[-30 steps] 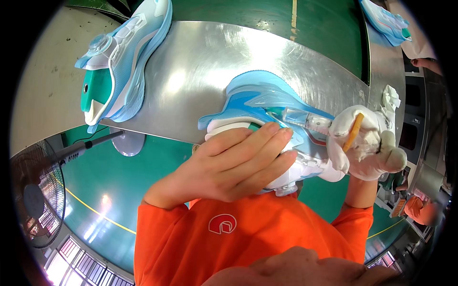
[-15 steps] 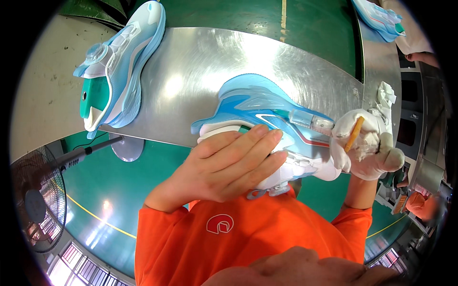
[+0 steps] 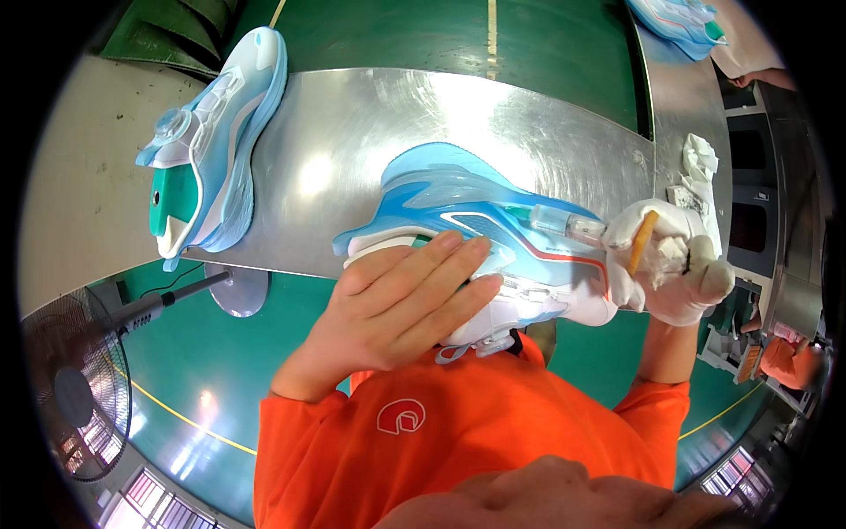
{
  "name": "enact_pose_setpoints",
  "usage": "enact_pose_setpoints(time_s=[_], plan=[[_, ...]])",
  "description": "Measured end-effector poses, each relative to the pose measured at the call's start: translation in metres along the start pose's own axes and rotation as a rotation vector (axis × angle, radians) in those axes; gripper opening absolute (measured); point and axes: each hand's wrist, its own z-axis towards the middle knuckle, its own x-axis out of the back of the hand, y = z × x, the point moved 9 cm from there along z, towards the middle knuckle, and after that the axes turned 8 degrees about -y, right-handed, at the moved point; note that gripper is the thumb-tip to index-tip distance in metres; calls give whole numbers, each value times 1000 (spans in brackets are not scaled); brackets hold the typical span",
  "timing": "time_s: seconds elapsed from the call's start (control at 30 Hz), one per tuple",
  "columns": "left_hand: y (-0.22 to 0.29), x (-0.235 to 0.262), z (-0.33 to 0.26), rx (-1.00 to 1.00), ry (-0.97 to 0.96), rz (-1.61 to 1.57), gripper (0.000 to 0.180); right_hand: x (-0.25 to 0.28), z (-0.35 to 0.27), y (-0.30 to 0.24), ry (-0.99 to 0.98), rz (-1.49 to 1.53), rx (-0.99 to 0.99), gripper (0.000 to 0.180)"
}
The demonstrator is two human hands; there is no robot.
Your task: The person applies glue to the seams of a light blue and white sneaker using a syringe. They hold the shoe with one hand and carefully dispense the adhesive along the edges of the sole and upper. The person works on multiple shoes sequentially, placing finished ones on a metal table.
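Note:
A light blue and white sports shoe (image 3: 414, 198) lies on its side along the near edge of the metal table, sole facing away from me. My left hand (image 3: 388, 309), bare, lies over its upper with the fingers close together and holds it; the thumb is hidden. My right hand (image 3: 674, 264) wears a white glove and grips a clear plastic tube (image 3: 564, 222) with its narrow end over the shoe's side. A thin yellow-brown stick (image 3: 643, 241) also rests across the gloved fingers. A whitish crumpled bit shows in the palm.
Another matching shoe (image 3: 225, 132) stands on the left of the table (image 3: 352, 115). Crumpled white cloth (image 3: 701, 167) lies beyond my right hand. A third shoe (image 3: 683, 25) is at the far right, near another person's arm. A fan (image 3: 75, 397) stands at lower left.
The whole view has shifted slightly. The shoe has tilted a little, so more of the red line near its heel shows. Both hands keep their holds.

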Motion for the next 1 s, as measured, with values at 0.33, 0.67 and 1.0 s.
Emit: enact_pose_setpoints(time_s=[0.33, 0.67, 1.0], plan=[[1, 2, 4, -49, 51, -42, 30, 12, -26, -2, -44, 8, -18, 99], [3, 5, 8, 36, 3, -79, 33, 17, -54, -5, 62, -11, 69, 85], [14, 5, 7, 73, 50, 12, 26, 34, -86, 13, 182, 60, 130, 103]])
